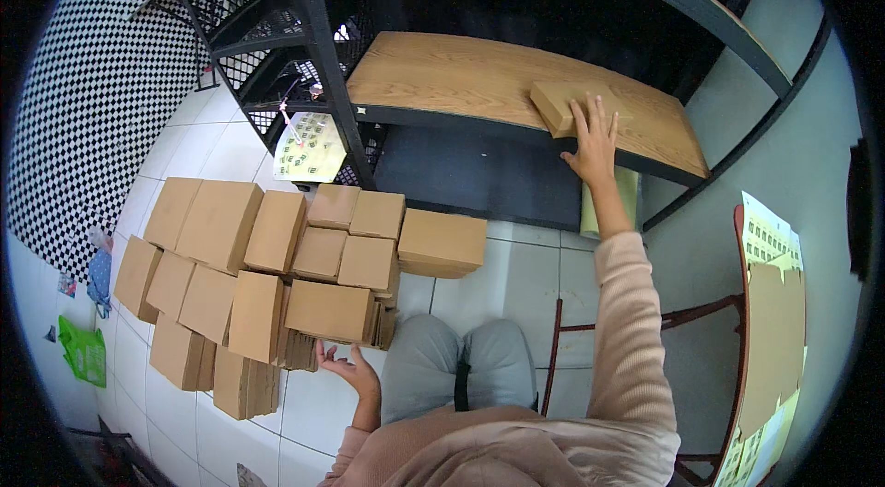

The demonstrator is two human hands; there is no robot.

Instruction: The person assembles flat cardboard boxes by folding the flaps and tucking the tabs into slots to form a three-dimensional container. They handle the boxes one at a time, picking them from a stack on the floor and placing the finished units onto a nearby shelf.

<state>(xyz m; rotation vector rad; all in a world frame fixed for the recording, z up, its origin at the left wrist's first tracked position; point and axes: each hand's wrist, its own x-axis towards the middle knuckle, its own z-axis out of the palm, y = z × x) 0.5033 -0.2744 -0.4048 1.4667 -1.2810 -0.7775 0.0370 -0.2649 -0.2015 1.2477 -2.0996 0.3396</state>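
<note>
Pinkish-beige cloth top (516, 455) & grey trousers (422, 369) nearest; my right hand (597, 136) on flat brown cardboard box (553, 107), R half of wood-grain shelf board (433, 72).

Right fingers spread apart across box top, not clamped; box sits at shelf's front edge. Left hand (352, 372), nearer me & L of shelf: palm up, fingers apart & slightly curled, just beside a stack of plain brown cardboard boxes (327, 310); can't tell if touching. More stacks in rows on white tiled floor (525, 275), also L of & nearer than shelf. Under shelf: dark flat panel (470, 169) + pale green roll (631, 196) at R end. Yellow printed sheet (311, 148) L of shelf.
</note>
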